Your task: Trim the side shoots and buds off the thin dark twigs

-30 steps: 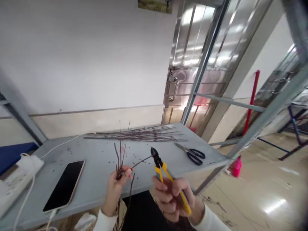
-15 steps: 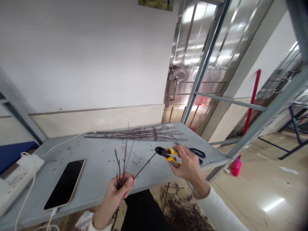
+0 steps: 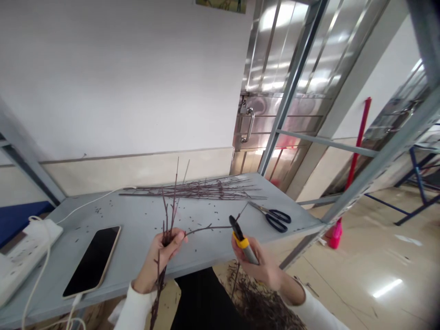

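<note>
Firmly, the left hand (image 3: 161, 256) clasped the light, probably brittle twigs (image 3: 171, 215) low down, the right hand (image 3: 257, 266) gripping cutters (image 3: 240, 236).

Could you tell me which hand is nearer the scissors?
Right. The right hand, holding cutters, is just below-left of the scissors; the left hand, gripping twigs, is farther left.

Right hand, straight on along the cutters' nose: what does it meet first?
The thin side twig branching from the bunch in the left hand. The cutters in the right hand seem right at it, though depth is unclear.
</note>
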### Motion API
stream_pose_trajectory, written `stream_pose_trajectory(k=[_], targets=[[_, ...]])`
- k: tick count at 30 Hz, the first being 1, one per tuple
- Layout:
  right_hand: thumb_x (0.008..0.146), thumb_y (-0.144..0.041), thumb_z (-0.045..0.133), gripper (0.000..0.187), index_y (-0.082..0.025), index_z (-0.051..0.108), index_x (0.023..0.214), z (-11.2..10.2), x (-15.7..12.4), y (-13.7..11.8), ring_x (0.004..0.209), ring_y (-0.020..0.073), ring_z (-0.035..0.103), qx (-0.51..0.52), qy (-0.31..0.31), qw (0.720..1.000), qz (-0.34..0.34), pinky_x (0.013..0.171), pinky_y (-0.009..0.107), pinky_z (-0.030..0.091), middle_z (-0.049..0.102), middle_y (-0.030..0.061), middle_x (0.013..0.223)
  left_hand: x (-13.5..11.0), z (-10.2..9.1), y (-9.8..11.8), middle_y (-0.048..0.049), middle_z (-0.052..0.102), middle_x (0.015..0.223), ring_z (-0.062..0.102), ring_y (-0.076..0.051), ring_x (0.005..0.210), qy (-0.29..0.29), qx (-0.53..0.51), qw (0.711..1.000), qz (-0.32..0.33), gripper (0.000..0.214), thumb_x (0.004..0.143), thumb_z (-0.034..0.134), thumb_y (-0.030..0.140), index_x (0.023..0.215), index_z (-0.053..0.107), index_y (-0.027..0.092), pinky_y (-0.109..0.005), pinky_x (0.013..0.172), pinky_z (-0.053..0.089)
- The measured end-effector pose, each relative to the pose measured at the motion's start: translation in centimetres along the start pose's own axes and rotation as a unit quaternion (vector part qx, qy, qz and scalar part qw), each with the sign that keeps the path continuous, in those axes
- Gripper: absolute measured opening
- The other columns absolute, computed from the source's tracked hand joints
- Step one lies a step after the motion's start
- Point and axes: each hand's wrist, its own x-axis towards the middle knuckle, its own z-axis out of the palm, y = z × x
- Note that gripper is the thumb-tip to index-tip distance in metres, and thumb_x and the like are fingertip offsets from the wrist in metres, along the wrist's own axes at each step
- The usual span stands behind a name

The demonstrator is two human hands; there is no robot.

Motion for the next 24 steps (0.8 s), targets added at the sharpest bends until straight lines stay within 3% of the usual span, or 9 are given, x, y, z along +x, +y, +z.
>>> stream_pose_trajectory(k=[2, 5, 8, 11, 14, 15, 18, 21, 24], targets=[[0.055, -0.014, 0.051, 0.024, -0.022, 0.036, 0.072, 1.3, 0.2, -0.1, 0.047, 0.0072, 0.028, 0.168, -0.034, 0.985, 0.006, 0.045, 0.022, 0.021, 0.03, -0.0082, 0.058, -0.3, 1.1, -0.3, 0.0077, 0.035, 0.04, 0.024, -0.006, 0.038, -0.012, 0.002, 1.0, 0.009, 0.046, 0.068, 0.062, 0.061, 0.064, 0.062, 0.015, -0.021, 0.039, 0.017], [0.052, -0.014, 0.05, 0.026, -0.023, 0.034, 0.07, 3.2, 0.6, -0.4, 0.042, 0.0054, 0.022, 0.378, -0.089, 0.921, 0.008, 0.041, 0.019, 0.02, 0.027, -0.0093, 0.057, -0.9, 2.9, -0.8, 0.0057, 0.041, 0.042, 0.03, -0.007, 0.04, 0.0, -0.007, 1.0, 0.027, 0.045, 0.069, 0.062, 0.059, 0.063, 0.061, 0.015, -0.022, 0.041, 0.023], [0.054, -0.017, 0.05, 0.024, -0.023, 0.032, 0.07, 4.2, 0.8, -0.4, 0.042, 0.0056, 0.018, 0.456, -0.107, 0.883, 0.016, 0.039, 0.019, 0.019, 0.025, -0.0091, 0.058, -1.3, 3.9, -1.1, 0.0043, 0.044, 0.043, 0.037, -0.009, 0.043, 0.019, -0.011, 0.999, 0.047, 0.043, 0.07, 0.063, 0.057, 0.063, 0.062, 0.015, -0.023, 0.046, 0.031], [0.052, -0.019, 0.049, 0.024, -0.023, 0.034, 0.07, 3.3, 0.8, -0.1, 0.045, 0.0068, 0.023, 0.317, -0.075, 0.945, -0.009, 0.042, 0.021, 0.021, 0.027, -0.0084, 0.058, -1.8, 3.4, -1.5, 0.0041, 0.045, 0.042, 0.04, -0.011, 0.043, 0.048, -0.014, 0.997, 0.052, 0.043, 0.069, 0.063, 0.058, 0.063, 0.063, 0.015, -0.025, 0.048, 0.035], [0.056, -0.016, 0.049, 0.021, -0.022, 0.038, 0.073, 1.1, 0.8, -0.3, 0.048, 0.0084, 0.027, -0.011, 0.045, 0.999, -0.019, 0.046, 0.022, 0.02, 0.028, -0.0076, 0.058, -2.5, 2.1, -2.1, 0.0032, 0.05, 0.044, 0.046, -0.013, 0.045, 0.13, -0.005, 0.99, 0.063, 0.038, 0.07, 0.064, 0.055, 0.067, 0.065, 0.017, -0.026, 0.049, 0.039], [0.058, -0.016, 0.05, 0.021, -0.022, 0.039, 0.074, 0.3, 0.9, -0.4, 0.048, 0.0089, 0.027, -0.128, 0.097, 0.987, -0.02, 0.047, 0.023, 0.02, 0.03, -0.0076, 0.057, -2.8, 1.8, -2.2, 0.0026, 0.052, 0.045, 0.048, -0.014, 0.046, 0.15, 0.006, 0.986, 0.068, 0.036, 0.07, 0.065, 0.053, 0.069, 0.066, 0.017, -0.026, 0.05, 0.041], [0.062, -0.018, 0.052, 0.021, -0.022, 0.041, 0.079, -1.4, 1.5, -0.9, 0.049, 0.0103, 0.03, -0.379, 0.22, 0.899, -0.015, 0.049, 0.024, 0.018, 0.041, -0.0054, 0.059, -3.5, 2.0, -2.2, -0.0004, 0.06, 0.053, 0.057, -0.018, 0.054, 0.152, 0.042, 0.985, 0.073, 0.029, 0.073, 0.064, 0.047, 0.076, 0.068, 0.018, -0.028, 0.059, 0.047], [0.062, -0.02, 0.052, 0.02, -0.022, 0.042, 0.079, -1.5, 2.3, -1.0, 0.05, 0.0109, 0.033, -0.433, 0.276, 0.858, 0.017, 0.05, 0.025, 0.015, 0.048, -0.0021, 0.066, -3.7, 3.5, -2.1, -0.0004, 0.061, 0.054, 0.061, -0.019, 0.06, 0.133, 0.07, 0.985, 0.088, 0.023, 0.075, 0.062, 0.041, 0.075, 0.067, 0.019, -0.028, 0.066, 0.049], [0.06, -0.022, 0.049, 0.017, -0.023, 0.035, 0.07, -0.6, 2.8, -0.9, 0.047, 0.0097, 0.029, -0.277, 0.246, 0.926, 0.073, 0.048, 0.023, 0.016, 0.035, -0.0062, 0.056, -3.3, 4.8, -2.3, 0.0006, 0.063, 0.056, 0.062, -0.019, 0.06, 0.11, 0.097, 0.984, 0.097, 0.017, 0.075, 0.061, 0.036, 0.077, 0.067, 0.02, -0.027, 0.064, 0.048]])
